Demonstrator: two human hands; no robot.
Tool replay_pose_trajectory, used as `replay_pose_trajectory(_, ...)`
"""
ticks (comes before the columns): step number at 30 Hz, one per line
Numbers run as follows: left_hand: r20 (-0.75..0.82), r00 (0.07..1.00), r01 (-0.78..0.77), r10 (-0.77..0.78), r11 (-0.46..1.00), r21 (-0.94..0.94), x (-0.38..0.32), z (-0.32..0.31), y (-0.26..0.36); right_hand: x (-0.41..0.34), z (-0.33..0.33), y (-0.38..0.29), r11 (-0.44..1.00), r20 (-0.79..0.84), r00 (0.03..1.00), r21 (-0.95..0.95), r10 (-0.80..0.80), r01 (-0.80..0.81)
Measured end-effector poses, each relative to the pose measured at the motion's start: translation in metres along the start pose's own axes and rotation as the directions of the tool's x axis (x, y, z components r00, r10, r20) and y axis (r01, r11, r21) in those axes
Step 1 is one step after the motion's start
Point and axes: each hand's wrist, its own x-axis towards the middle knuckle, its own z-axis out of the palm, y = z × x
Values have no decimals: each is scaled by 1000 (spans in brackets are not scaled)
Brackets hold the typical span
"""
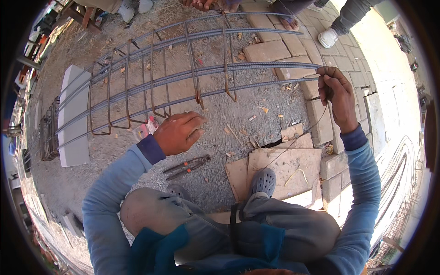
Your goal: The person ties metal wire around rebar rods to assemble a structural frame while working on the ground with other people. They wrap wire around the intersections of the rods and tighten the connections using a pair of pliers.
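A rebar cage (206, 72) of long ribbed bars and bent steel stirrups spans the view before me. At its right end my right hand (338, 96) touches the bar tips, its fingers pinched on a thin wire (314, 124) that trails down towards the cardboard. My left hand (180, 132) hovers beside the near lower bar, thumb apart from loosely bent fingers, with nothing visible in it. Below that hand, a pair of pincers (189, 166) with orange marks on the handles lies on the gravel.
Cardboard sheets (285, 165) lie by my shoe. Paving blocks (319, 120) border the gravel on the right. A white block (74, 117) stands under the cage's left end, near stacked stirrups (50, 130). Another person's hands (206, 4) are at the far bar; other people's feet (328, 37) are nearby.
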Motion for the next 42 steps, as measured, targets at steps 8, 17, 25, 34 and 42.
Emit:
replay_pose_trajectory(8,44,936,282,-350,816,504,112,-12,22,26,65,92,954,116,964,153,241,-257)
replay_pose_trajectory(17,-257,880,432,-400,898,81,142,51,18,21,67,114,962,92,972,147,218,-230)
replay_pose_trajectory(25,-535,767,439,-355,898,34,144,89,34,37,74,148,998,15,999,57,30,-31)
replay_pose_trajectory(34,-557,783,388,-277,917,89,159,99,52,29,70,130,995,47,994,27,95,-96)
replay_pose_trajectory(42,-508,802,441,-314,885,149,154,106,42,30,75,135,984,23,985,44,173,-174)
